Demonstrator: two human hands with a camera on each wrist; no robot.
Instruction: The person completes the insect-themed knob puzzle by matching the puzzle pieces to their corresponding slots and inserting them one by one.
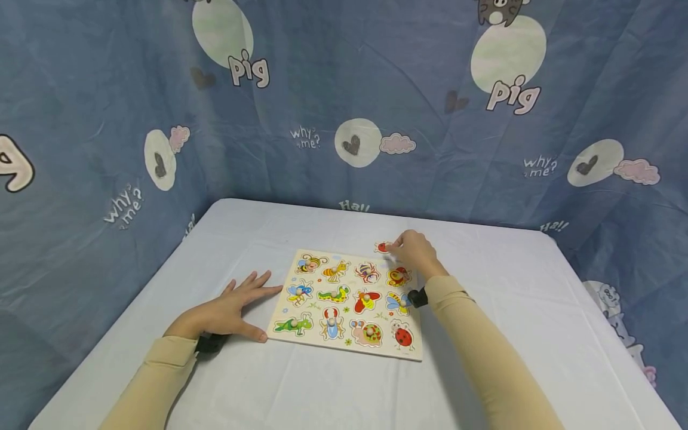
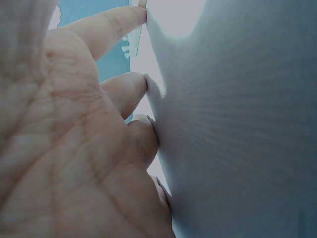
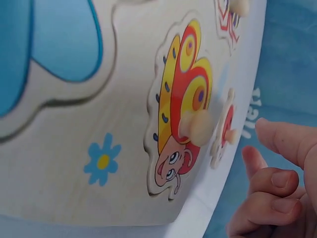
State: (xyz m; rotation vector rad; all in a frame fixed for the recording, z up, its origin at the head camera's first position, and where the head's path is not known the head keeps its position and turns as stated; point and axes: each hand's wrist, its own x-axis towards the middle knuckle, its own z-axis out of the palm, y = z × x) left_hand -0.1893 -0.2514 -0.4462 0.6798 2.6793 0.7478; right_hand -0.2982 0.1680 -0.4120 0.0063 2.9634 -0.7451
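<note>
A wooden knob puzzle board (image 1: 316,342) with insect pictures lies on the white table. Just past its far right edge is a loose red ladybug piece (image 1: 382,246), whose small wooden knob shows in the right wrist view. My right hand (image 1: 415,251) hovers over it; in the right wrist view, thumb and index finger (image 3: 282,141) stand parted just short of the knob, the other fingers curled in. My left hand (image 1: 228,310) rests spread on the table, fingertips at the board's left edge. A butterfly piece (image 3: 190,94) with a knob sits in the board near my right hand.
In the board's near right corner is a ladybug picture (image 1: 402,336) with no knob visible. Beside it sits a snail piece (image 1: 367,333). A blue printed curtain (image 1: 333,77) hangs behind the table (image 1: 510,334).
</note>
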